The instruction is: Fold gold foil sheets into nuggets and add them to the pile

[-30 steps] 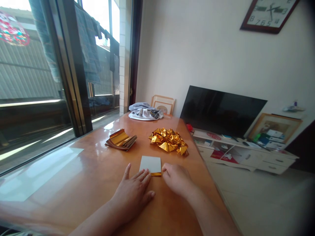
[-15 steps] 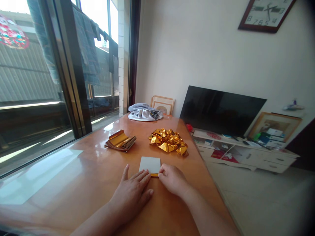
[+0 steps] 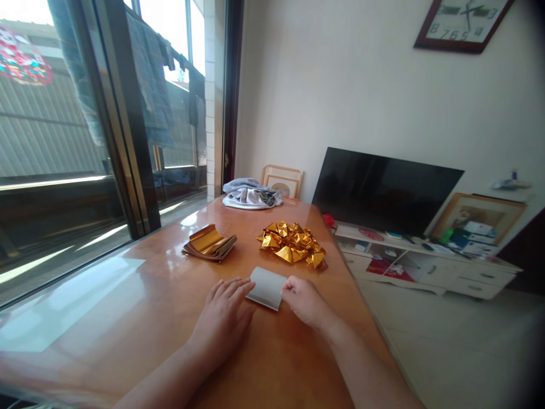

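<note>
A small sheet of foil paper (image 3: pixel 267 287), pale grey side up, lies slightly curved and tilted between my hands. My right hand (image 3: pixel 304 300) pinches its right edge, the fingers curled together. On the other side, my left hand (image 3: pixel 227 309) is open, its fingers stretched out and the fingertips at the sheet's left edge; whether they press on it I cannot tell. Beyond the sheet to the left sits a stack of gold foil paper (image 3: pixel 209 244). A heap of folded gold paper pieces (image 3: pixel 292 244) lies beyond it to the right.
The glossy wooden table (image 3: pixel 162 318) runs away from me, its right edge close to my right forearm. Grey and white cloth (image 3: pixel 251 194) lies at the far end. A glass sliding door stands left; a television (image 3: pixel 383 190) on a low white cabinet (image 3: pixel 430 272) stands right.
The sheet has turned clockwise and shifted right, and the gold strip along its near edge no longer shows. My left hand has drawn back left from the near edge; my right hand moved slightly right.
</note>
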The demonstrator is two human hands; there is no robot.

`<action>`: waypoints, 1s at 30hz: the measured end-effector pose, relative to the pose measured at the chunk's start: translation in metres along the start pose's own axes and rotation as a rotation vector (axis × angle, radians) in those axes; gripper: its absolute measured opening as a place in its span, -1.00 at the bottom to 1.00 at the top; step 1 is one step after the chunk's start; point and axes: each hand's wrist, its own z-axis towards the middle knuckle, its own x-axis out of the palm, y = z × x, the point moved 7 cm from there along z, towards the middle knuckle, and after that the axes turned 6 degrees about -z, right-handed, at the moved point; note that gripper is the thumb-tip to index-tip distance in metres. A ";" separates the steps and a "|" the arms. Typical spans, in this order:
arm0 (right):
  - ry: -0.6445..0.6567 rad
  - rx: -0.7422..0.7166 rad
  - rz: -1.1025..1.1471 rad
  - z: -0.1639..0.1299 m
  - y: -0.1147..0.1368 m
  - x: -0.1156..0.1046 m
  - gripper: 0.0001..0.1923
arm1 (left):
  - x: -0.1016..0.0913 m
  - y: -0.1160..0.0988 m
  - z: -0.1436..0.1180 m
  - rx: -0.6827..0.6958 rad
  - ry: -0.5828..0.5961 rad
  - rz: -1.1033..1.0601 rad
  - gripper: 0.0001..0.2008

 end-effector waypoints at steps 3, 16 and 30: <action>0.019 -0.030 -0.190 -0.003 0.005 0.003 -0.78 | -0.003 0.006 0.001 -0.060 -0.056 -0.047 -0.63; -0.008 -0.026 -0.047 -0.002 0.007 0.012 -0.88 | -0.007 0.009 0.003 -0.171 -0.130 -0.279 -0.82; 0.212 -0.059 0.404 -0.027 0.050 0.041 -0.88 | 0.023 0.016 0.008 -0.445 -0.071 -1.245 -0.55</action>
